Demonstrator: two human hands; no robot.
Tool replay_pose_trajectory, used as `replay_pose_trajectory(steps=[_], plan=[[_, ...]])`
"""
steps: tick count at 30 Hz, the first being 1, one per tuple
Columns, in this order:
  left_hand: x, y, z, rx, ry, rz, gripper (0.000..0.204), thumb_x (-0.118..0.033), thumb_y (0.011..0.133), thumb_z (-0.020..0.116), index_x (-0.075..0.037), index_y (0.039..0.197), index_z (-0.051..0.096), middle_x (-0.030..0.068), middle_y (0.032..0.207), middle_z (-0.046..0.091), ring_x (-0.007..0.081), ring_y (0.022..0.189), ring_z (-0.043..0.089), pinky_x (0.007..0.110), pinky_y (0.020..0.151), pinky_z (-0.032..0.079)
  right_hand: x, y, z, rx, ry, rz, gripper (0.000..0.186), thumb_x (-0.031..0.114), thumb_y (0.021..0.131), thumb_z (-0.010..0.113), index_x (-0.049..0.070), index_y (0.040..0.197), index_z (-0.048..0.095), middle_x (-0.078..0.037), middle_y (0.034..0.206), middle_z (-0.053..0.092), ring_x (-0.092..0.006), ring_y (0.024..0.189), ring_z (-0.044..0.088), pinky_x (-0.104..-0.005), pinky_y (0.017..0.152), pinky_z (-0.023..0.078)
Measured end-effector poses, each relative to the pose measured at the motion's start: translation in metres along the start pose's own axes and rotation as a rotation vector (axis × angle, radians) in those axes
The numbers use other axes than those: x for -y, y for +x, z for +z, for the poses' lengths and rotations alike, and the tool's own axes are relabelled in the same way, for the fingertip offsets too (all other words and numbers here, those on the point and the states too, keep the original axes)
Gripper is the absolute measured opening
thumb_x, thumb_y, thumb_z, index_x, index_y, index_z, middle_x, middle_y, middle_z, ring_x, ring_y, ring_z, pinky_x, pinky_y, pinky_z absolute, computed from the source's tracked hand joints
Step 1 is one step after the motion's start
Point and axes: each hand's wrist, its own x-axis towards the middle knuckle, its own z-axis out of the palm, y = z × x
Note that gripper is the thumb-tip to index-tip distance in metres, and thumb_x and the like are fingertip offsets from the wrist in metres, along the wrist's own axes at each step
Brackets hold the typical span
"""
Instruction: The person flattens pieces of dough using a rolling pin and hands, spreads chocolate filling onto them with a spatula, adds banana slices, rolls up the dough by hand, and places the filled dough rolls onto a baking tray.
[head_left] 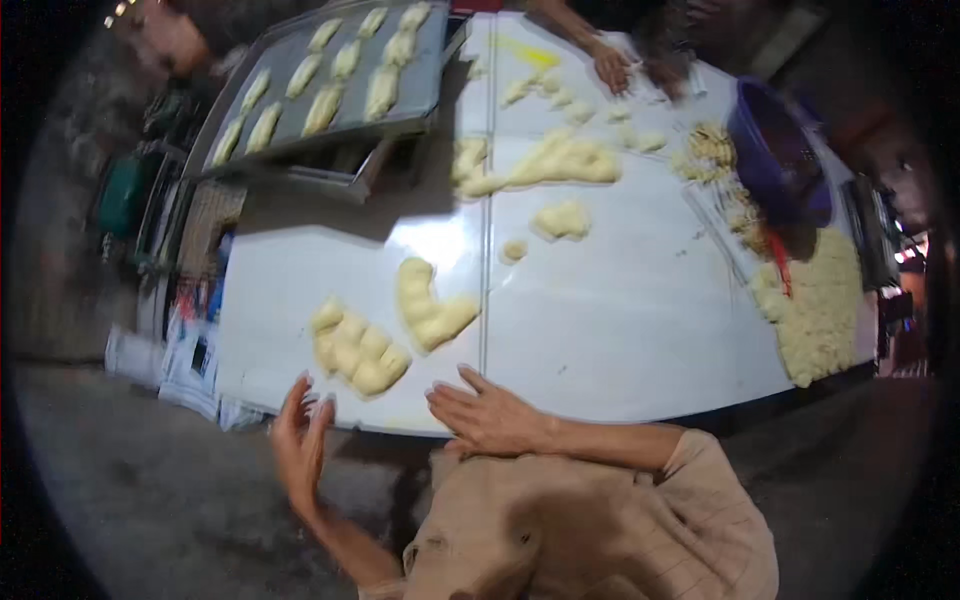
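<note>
On the white tabletop [620, 320], near its front edge, lie a cluster of pale dough pieces [355, 345] and a curved strip of dough [430, 310]. My left hand [300, 440] is just below the left cluster, raised at the table edge with fingers apart and nothing visible in them. My right hand [485, 415] is palm down by the edge, below the curved strip, with fingers spread and nothing held. Farther back are a small round piece [515, 250], a lump [560, 220] and a long piece of dough [570, 160].
A metal tray [420, 45] of shaped dough stands back left. A co-worker's hand [610, 70] is at the far side, near several small dough pieces. On the right are a purple tub [760, 130], a red utensil [780, 265] and a flattened dough sheet [815, 320]. White packages [190, 370] sit left of the table.
</note>
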Motion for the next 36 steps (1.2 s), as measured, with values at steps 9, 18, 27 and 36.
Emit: replay_pose_trajectory(steps=[9,18,27,36], plan=[[0.023,-0.034,0.032,-0.030,-0.029,-0.004,0.053,-0.017,0.094,0.073,0.005,0.140,0.058,0.0226,0.124,0.069,0.0241,0.097,0.071,0.035,0.075,0.058,-0.035,-0.215,-0.043,-0.093,-0.270,1.024,0.086,0.045,0.094,0.066,-0.009,0.152,0.035,-0.031,0.158,0.036,-0.0423,0.151,0.031,-0.0657,0.120,0.017],[-0.038,0.013,0.050,0.041,0.170,0.175,0.052,-0.022,0.092,0.075,-0.001,0.138,0.063,0.0183,0.117,0.073,0.0261,0.105,0.068,0.042,0.087,0.052,-0.076,-0.175,-0.063,-0.018,-0.185,1.217,0.076,0.054,0.103,0.048,0.001,0.156,0.037,-0.019,0.165,0.032,-0.0358,0.156,0.023,-0.0678,0.122,0.003],[-0.017,0.033,0.063,0.045,0.130,0.307,0.043,-0.014,0.090,0.076,-0.001,0.130,0.066,0.0197,0.118,0.071,0.0315,0.105,0.069,0.042,0.087,0.055,-0.056,-0.025,-0.063,-0.368,0.281,0.635,0.035,0.019,0.087,0.074,0.002,0.117,0.067,-0.021,0.121,0.065,-0.0419,0.113,0.059,-0.0507,0.098,0.047],[-0.040,0.051,0.125,0.205,0.462,0.678,0.054,-0.031,0.089,0.075,-0.008,0.136,0.062,0.0190,0.150,0.048,0.0385,0.141,0.042,0.064,0.116,0.028,-0.081,0.039,-0.027,-0.305,0.259,0.427,0.038,0.025,0.086,0.073,0.000,0.113,0.066,-0.026,0.135,0.056,-0.0433,0.129,0.049,-0.0526,0.106,0.037]])
